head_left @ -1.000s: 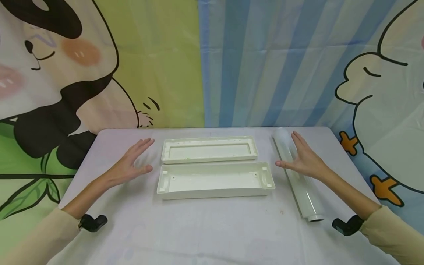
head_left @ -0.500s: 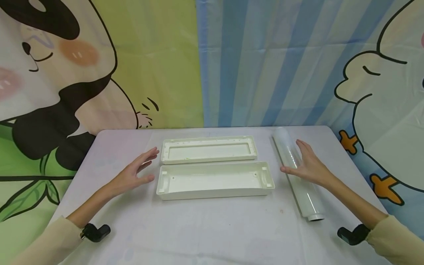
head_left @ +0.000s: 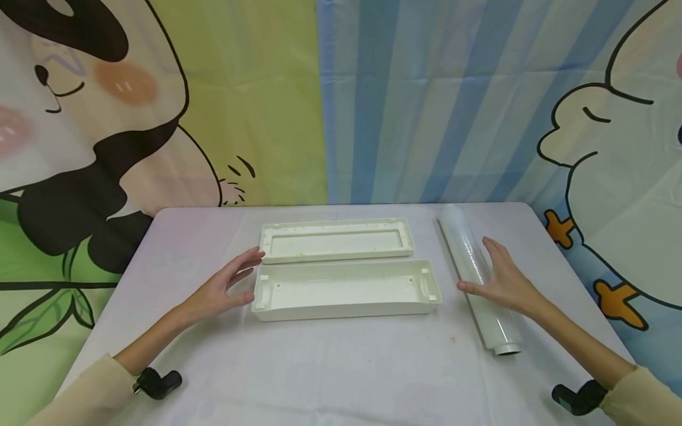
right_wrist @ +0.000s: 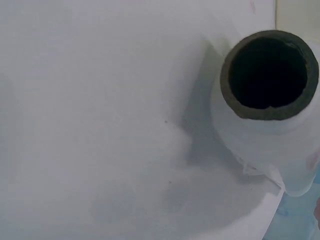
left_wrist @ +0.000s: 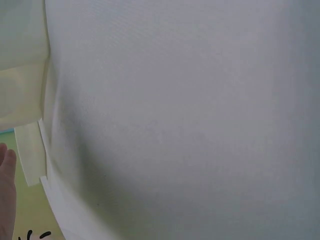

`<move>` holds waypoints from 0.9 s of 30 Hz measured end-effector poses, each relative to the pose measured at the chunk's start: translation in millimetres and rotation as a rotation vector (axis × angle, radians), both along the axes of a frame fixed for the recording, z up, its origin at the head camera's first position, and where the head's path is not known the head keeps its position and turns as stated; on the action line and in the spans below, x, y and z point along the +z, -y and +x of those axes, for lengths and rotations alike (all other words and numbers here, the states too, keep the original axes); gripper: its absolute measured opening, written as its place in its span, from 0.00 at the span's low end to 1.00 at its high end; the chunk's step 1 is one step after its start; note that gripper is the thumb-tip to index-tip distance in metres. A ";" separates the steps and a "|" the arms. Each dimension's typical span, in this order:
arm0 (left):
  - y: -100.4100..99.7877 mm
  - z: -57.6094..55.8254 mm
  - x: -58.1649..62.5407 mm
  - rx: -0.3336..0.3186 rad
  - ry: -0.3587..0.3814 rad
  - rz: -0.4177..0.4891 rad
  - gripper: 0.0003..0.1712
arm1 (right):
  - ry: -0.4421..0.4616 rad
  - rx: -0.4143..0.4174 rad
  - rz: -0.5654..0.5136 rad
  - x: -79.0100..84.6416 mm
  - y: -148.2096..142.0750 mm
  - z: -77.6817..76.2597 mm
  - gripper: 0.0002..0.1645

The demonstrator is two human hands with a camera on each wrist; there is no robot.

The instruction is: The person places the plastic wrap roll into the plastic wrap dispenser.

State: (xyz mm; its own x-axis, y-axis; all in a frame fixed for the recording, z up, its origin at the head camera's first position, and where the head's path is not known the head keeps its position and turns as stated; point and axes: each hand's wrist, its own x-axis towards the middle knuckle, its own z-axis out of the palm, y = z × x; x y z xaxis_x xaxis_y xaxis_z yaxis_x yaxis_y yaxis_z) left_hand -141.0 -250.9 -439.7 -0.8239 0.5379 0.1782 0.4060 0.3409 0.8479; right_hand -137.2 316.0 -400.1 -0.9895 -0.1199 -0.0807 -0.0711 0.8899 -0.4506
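Note:
A long white plastic box, open at the top, lies mid-table in the head view, its shallow matching lid right behind it. My left hand is at their left ends, fingers apart, the fingertips close to the lid's corner and the thumb close to the box's end. On the right lies a roll of clear plastic wrap, slanting away from me. My right hand hovers over it, thumb extended across it and fingers spread on its right side. The right wrist view shows the roll's hollow cardboard core end-on.
White cloth covers the table. Behind it hangs a printed backdrop with cartoon animals and blue stripes. A black camera is strapped at each wrist, next to a beige sleeve.
My left hand has moved right and toward me, up to the ends of the box and lid. The right hand has drawn back along the roll toward me. Box, lid and roll stay put.

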 end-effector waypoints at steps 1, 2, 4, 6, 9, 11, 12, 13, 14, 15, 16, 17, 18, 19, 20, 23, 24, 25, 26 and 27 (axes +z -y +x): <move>-1.3 1.0 -0.3 -0.004 0.007 0.010 0.51 | 0.001 -0.003 -0.001 -0.7 -0.2 1.5 0.75; -2.7 2.1 -0.6 -0.010 0.014 0.021 0.51 | -0.001 -0.006 -0.002 -1.4 -0.3 3.2 0.75; -5.2 3.8 -1.6 -0.023 0.019 0.032 0.52 | -0.005 -0.014 -0.002 -3.0 -0.4 6.8 0.76; -7.6 5.2 -2.5 -0.035 0.029 0.036 0.53 | -0.009 -0.020 -0.006 -4.8 -0.6 10.2 0.76; -10.0 6.7 -4.0 -0.048 0.041 0.042 0.53 | -0.015 -0.029 -0.007 -7.5 -0.5 15.6 0.76; -10.7 7.6 -4.9 -0.051 0.047 0.044 0.53 | -0.018 -0.032 -0.007 -9.3 -0.9 19.5 0.75; -10.8 7.9 -6.1 -0.052 0.046 0.048 0.54 | -0.018 -0.034 -0.009 -10.1 -1.3 21.9 0.75; -10.7 8.0 -6.4 -0.054 0.047 0.049 0.54 | -0.019 -0.035 -0.010 -10.8 -1.7 24.1 0.75; -10.7 8.1 -7.0 -0.054 0.048 0.051 0.55 | -0.020 -0.036 -0.013 -11.7 -2.2 26.4 0.75; -10.7 8.3 -7.6 -0.054 0.050 0.053 0.55 | -0.021 -0.036 -0.018 -12.6 -2.7 28.7 0.75; -11.0 8.5 -8.9 -0.057 0.050 0.056 0.56 | -0.022 -0.040 -0.019 -13.5 -3.2 31.3 0.75; -11.3 8.6 -10.1 -0.059 0.053 0.060 0.57 | -0.023 -0.046 -0.018 -14.5 -3.5 33.8 0.75; -11.6 8.9 -11.1 -0.059 0.060 0.064 0.57 | -0.025 -0.051 -0.019 -15.5 -3.7 36.2 0.75; -11.9 9.2 -12.2 -0.058 0.065 0.065 0.58 | -0.027 -0.057 -0.019 -16.6 -3.7 38.3 0.74; -12.0 9.1 -13.5 -0.057 0.069 0.067 0.58 | -0.028 -0.063 -0.018 -17.7 -3.7 40.4 0.74; -12.2 8.7 -17.3 -0.052 0.066 0.061 0.60 | -0.031 -0.072 -0.016 -20.7 -3.8 46.2 0.73; -12.3 8.4 -18.3 -0.047 0.062 0.053 0.61 | -0.031 -0.073 -0.016 -21.5 -4.1 48.1 0.73; -12.3 8.1 -19.1 -0.043 0.060 0.046 0.61 | -0.030 -0.075 -0.014 -22.4 -4.3 50.0 0.73; -12.4 7.7 -19.7 -0.039 0.054 0.038 0.61 | -0.028 -0.075 -0.012 -23.4 -4.8 51.6 0.73; -12.7 7.4 -20.2 -0.033 0.047 0.028 0.62 | -0.025 -0.077 -0.013 -24.3 -5.1 53.6 0.73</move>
